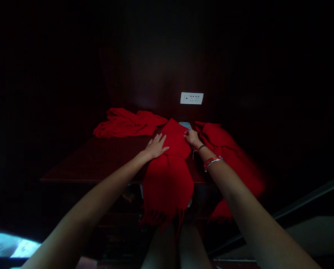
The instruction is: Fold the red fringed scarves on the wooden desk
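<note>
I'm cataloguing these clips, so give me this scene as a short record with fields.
Left hand: flat on the middle red scarf, fingers spread
Right hand: curled at that scarf's right edge; grip unclear
Middle scarf's fringe: hanging past the front edge of the table
Back left: rumpled red cloth
Right side: another red cloth
Beyond right hand: flat bluish item, partly hidden
Wall: white socket panel
Light: dim

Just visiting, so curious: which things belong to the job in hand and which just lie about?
Job in hand:
red fringed cloth scarf, left fingers on it, right fingers at its edge
dark reddish table

Apparently lying about:
crumpled red cloth, left
long red cloth, right
flat pale-blue rectangular object
</note>
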A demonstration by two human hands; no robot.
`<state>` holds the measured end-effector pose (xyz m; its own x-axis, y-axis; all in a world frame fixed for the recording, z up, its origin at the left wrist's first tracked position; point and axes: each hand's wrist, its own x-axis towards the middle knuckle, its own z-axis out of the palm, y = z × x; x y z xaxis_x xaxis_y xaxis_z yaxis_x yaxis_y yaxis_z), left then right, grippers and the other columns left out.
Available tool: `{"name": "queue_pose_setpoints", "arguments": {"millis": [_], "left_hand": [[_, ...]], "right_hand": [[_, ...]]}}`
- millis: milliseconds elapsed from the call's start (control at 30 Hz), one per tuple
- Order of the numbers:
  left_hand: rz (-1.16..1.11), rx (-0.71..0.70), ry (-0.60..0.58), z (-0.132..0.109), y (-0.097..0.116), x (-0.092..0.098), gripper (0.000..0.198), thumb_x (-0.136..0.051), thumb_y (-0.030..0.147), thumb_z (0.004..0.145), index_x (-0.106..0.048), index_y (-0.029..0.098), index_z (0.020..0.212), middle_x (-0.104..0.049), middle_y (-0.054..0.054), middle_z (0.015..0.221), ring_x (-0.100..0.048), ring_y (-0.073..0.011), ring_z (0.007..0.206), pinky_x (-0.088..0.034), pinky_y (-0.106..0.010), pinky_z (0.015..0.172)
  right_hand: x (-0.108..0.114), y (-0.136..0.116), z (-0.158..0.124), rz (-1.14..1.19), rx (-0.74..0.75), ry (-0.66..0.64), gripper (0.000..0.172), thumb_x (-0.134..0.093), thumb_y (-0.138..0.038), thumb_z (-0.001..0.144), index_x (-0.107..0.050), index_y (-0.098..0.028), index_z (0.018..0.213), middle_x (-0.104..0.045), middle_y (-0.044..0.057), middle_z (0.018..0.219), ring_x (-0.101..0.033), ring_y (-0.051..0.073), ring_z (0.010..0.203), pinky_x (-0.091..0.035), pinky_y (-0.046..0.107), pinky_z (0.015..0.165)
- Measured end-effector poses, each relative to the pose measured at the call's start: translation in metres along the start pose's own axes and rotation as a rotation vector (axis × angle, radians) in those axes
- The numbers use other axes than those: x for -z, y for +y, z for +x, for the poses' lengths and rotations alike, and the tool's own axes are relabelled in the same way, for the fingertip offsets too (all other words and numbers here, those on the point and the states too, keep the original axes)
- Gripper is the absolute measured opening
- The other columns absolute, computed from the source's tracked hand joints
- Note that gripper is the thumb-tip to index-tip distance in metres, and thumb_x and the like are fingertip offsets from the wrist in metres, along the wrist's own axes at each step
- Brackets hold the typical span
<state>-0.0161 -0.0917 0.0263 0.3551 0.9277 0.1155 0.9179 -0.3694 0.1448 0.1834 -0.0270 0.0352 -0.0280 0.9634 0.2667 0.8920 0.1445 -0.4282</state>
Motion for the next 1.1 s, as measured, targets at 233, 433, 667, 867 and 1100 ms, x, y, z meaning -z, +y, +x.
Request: {"name": "queue_pose_setpoints", "arguments": {"millis": [233, 433, 667, 867, 1100], "left_hand": [[-0.111, -0.098, -0.1, 0.022, -0.022, -0.014, 0.063, -0.016, 0.058, 0.077, -0.004, 0.027, 0.13, -0.001, -0.003, 0.138, -0.003, -0.0243, 0.124, -0.012, -0.047, 0.095], [-0.054, -0.049, -0.044, 0.03, -0.036, -0.016, 0.061, -0.02, 0.057, 0.077, -0.009, 0.028, 0.13, -0.008, -0.005, 0.137, -0.009, -0.0284, 0.123, -0.013, -0.05, 0.094], [-0.027, -0.522, 0.217, -0.015, 0.015, 0.006, 0.044, -0.029, 0.039, 0.083, -0.036, 0.019, 0.121, -0.029, -0.006, 0.131, -0.019, -0.0188, 0.121, -0.017, -0.033, 0.1], [-0.083, -0.882, -0.106, -0.048, 0.025, -0.002, 0.043, -0.019, 0.027, 0.087, -0.016, 0.022, 0.13, -0.023, -0.001, 0.134, -0.014, -0.0163, 0.123, -0.013, -0.036, 0.101], [-0.057, -0.896, -0.126, -0.05, 0.022, 0.0, 0.044, -0.02, 0.025, 0.086, -0.012, 0.029, 0.13, -0.024, 0.002, 0.133, -0.014, -0.0156, 0.123, -0.009, -0.038, 0.101]], "right_hand": [[-0.009, -0.008, 0.018, 0.039, 0.071, 0.132, 0.023, -0.043, -0.014, 0.073, -0.058, -0.013, 0.09, -0.06, 0.006, 0.089, -0.052, 0.013, 0.083, -0.038, 0.022, 0.075], [-0.017, 0.0, 0.025, 0.059, 0.146, 0.191, 0.022, -0.045, -0.01, 0.069, -0.059, -0.013, 0.085, -0.057, 0.008, 0.09, -0.051, 0.014, 0.085, -0.038, 0.025, 0.077], [-0.004, 0.026, 0.011, 0.304, -0.119, 0.016, 0.026, -0.044, -0.03, 0.075, -0.052, -0.016, 0.095, -0.06, 0.005, 0.086, -0.056, 0.014, 0.073, -0.045, 0.025, 0.063], [-0.021, 0.022, 0.006, 0.309, -0.198, 0.006, 0.022, -0.058, -0.022, 0.06, -0.057, -0.018, 0.082, -0.062, 0.002, 0.082, -0.058, 0.013, 0.069, -0.045, 0.021, 0.058], [-0.024, 0.028, 0.024, 0.275, -0.309, 0.096, 0.022, -0.048, -0.019, 0.066, -0.057, -0.015, 0.086, -0.062, 0.007, 0.085, -0.059, 0.015, 0.072, -0.045, 0.023, 0.058]]}}
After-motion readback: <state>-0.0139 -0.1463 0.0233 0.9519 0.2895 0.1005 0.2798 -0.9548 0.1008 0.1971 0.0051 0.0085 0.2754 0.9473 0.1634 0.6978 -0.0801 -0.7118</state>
